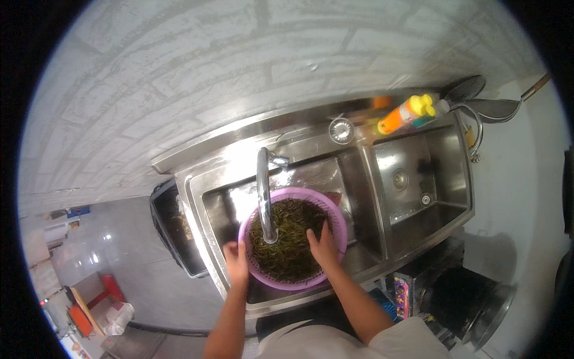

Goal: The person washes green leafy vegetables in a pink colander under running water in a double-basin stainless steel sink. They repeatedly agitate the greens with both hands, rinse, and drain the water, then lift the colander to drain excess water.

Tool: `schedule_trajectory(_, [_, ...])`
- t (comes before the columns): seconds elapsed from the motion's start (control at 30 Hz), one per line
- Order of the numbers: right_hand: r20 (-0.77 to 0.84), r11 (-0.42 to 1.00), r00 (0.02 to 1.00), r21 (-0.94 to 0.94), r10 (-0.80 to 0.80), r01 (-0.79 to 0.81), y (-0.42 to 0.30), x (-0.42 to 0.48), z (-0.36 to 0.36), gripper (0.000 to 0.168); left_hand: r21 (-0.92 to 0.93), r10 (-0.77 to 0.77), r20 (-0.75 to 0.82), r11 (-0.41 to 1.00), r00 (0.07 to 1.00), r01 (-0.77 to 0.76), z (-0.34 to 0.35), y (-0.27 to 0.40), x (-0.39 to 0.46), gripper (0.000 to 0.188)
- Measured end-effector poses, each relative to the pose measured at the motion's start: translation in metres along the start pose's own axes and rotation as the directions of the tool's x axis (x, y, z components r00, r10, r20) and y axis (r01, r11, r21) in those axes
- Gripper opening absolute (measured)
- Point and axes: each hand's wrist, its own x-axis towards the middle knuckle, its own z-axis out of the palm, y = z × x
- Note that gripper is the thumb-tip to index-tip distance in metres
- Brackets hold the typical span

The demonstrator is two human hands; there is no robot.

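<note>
A pink plastic colander (337, 213) stands in the left basin of a stainless steel sink, filled with dark green, stringy leafy greens or seaweed (287, 264). At its left rim is my left hand (236, 262), thumb on the edge and fingers curled around the outside. My right hand (323, 251) reaches over the right rim, thumb and fingers spread at the surface of the greens; the fingertips partly blend into them. A chrome faucet (264, 193) arches over the colander, its spout end above the greens. Whether water flows from it, I cannot tell.
The right basin (403, 157) has a drain. Behind it stand an orange bottle with a yellow cap (403, 114) and pans (493, 110). A metal strainer cup (341, 130) rests on the back ledge. A black bin (179, 229) adjoins the sink's left side.
</note>
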Motion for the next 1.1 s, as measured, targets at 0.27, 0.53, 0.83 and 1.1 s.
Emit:
schedule_trajectory(0.27, [-0.267, 0.975, 0.948, -0.183, -0.171, 0.124, -0.031, 0.062, 0.062, 0.078, 0.263, 0.25, 0.106, 0.926, 0.962, -0.27, 0.017, 0.033, 0.03, 0.043])
schedule_trajectory(0.53, [0.188, 0.582, 0.708, -0.449, -0.68, 0.678, -0.041, -0.038, 0.044, 0.056, 0.153, 0.154, -0.018, 0.977, 0.988, -0.15, 0.016, 0.01, 0.008, 0.044])
schedule_trajectory(0.83, [0.197, 0.656, 0.793, -0.466, -0.577, 0.593, -0.068, 0.0, 0.079, 0.075, 0.21, 0.031, -0.193, 0.978, 0.981, 0.01, 0.032, -0.02, -0.034, 0.046])
schedule_trajectory(1.1, [0.173, 0.79, 0.792, -0.097, -0.585, 0.605, 0.019, -0.045, -0.014, 0.053, 0.294, -0.127, 0.076, 0.951, 0.989, 0.099, 0.0, -0.023, -0.053, 0.048])
